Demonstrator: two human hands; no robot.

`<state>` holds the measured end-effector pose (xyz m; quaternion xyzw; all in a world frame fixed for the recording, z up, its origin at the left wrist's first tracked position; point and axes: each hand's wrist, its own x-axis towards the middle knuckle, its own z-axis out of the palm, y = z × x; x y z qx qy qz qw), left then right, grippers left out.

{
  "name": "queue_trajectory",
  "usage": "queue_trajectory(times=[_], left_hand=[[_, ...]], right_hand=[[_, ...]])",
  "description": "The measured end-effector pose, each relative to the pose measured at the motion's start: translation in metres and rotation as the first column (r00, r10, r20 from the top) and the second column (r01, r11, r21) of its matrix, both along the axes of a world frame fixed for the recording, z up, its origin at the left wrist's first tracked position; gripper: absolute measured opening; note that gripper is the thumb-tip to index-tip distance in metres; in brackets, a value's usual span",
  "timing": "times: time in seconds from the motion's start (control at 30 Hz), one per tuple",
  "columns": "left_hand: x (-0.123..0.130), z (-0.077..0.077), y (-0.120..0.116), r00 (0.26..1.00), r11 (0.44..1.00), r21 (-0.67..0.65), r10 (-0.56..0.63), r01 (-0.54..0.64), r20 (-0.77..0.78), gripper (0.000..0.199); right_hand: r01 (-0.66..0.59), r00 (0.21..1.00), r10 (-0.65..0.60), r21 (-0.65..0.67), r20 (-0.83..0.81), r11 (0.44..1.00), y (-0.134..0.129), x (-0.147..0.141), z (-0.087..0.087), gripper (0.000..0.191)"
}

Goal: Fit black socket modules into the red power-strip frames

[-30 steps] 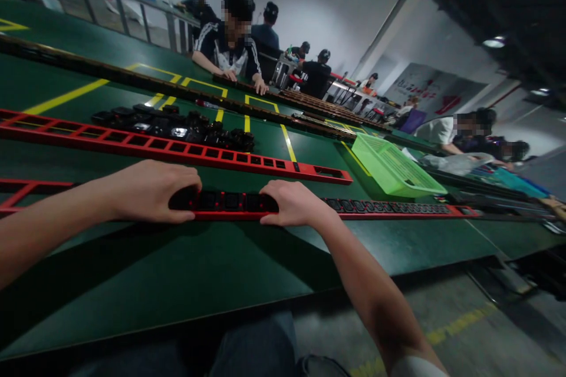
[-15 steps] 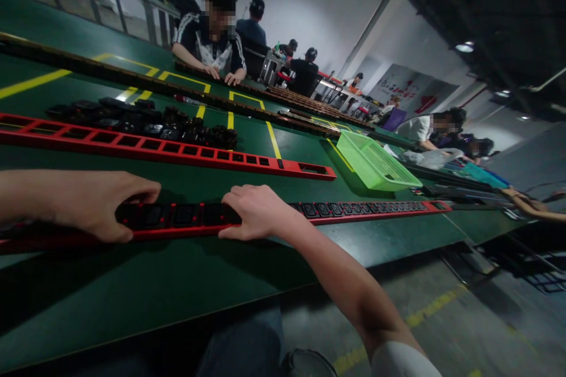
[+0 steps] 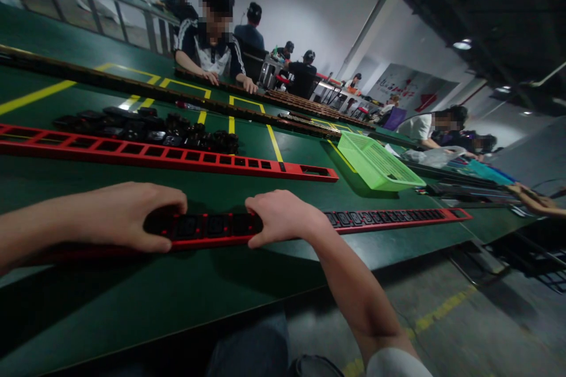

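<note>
A long red power strip, fitted with a row of black sockets, lies along the green table in front of me. My left hand is wrapped over it on the left, thumb on the near edge and fingers on the far edge. Further right, my right hand clasps the strip the same way. Several sockets show between my hands, and more run on to the right end. Behind it lies a second red strip housing with open square cutouts. A heap of loose black socket modules sits just beyond that housing.
A light green plastic basket stands tilted-looking on the table at right. Long dark rails cross the table farther back. A co-worker sits opposite with both hands on the table; another person's hand reaches in at far right.
The strip with the sockets has slid to the right along the table, and both my hands have moved right with it. The co-worker opposite has shifted one hand sideways.
</note>
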<state>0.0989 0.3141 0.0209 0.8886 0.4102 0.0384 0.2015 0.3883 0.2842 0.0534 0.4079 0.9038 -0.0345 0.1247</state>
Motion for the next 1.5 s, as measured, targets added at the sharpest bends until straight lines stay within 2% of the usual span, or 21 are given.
queue_trajectory(times=[0.1,0.2,0.33,0.43,0.8,1.0,1.1,1.27,1.4,1.5], left_hand=[[0.01,0.005,-0.004,0.993,0.993,-0.059,-0.102,0.098,-0.059,0.029],[0.008,0.006,-0.002,0.989,0.99,-0.057,-0.133,0.13,-0.062,0.031],[0.001,0.001,0.003,0.978,0.976,-0.073,-0.207,0.206,-0.018,0.036],[0.0,-0.002,0.006,0.982,0.979,-0.088,-0.186,0.186,-0.002,0.035],[0.002,-0.006,0.007,0.985,0.984,-0.046,-0.173,0.172,-0.009,0.03],[0.001,-0.007,0.007,0.983,0.983,-0.032,-0.183,0.183,0.003,0.031],[0.001,-0.007,0.008,0.982,0.981,-0.027,-0.19,0.19,0.002,0.031],[0.0,-0.005,0.008,0.979,0.979,-0.009,-0.206,0.206,0.001,0.033],[0.001,-0.006,0.01,0.978,0.978,-0.003,-0.21,0.21,-0.003,0.034],[0.001,-0.007,0.01,0.978,0.978,0.004,-0.207,0.207,-0.002,0.033]], right_hand=[[0.12,0.991,-0.115,-0.087,0.062,0.989,0.006,0.018,0.004,0.054],[0.154,0.987,-0.144,-0.166,0.072,0.974,0.012,0.027,0.006,0.054],[0.055,0.995,-0.079,-0.327,-0.058,0.943,0.025,0.026,0.003,0.044],[-0.033,0.983,-0.042,-0.397,-0.18,0.917,0.033,0.022,-0.003,0.032],[-0.033,0.955,-0.085,-0.383,-0.285,0.923,0.033,0.007,-0.009,0.025],[-0.111,0.935,-0.011,-0.322,-0.354,0.94,0.032,-0.009,-0.014,0.029],[-0.136,0.952,0.036,-0.314,-0.303,0.94,0.035,-0.027,-0.01,0.029],[-0.172,0.969,0.089,-0.373,-0.231,0.912,0.046,-0.049,-0.005,0.028],[-0.217,0.931,0.078,-0.37,-0.356,0.903,0.044,-0.051,-0.012,0.027],[-0.218,0.905,0.085,-0.283,-0.416,0.934,0.035,-0.051,-0.02,0.031]])
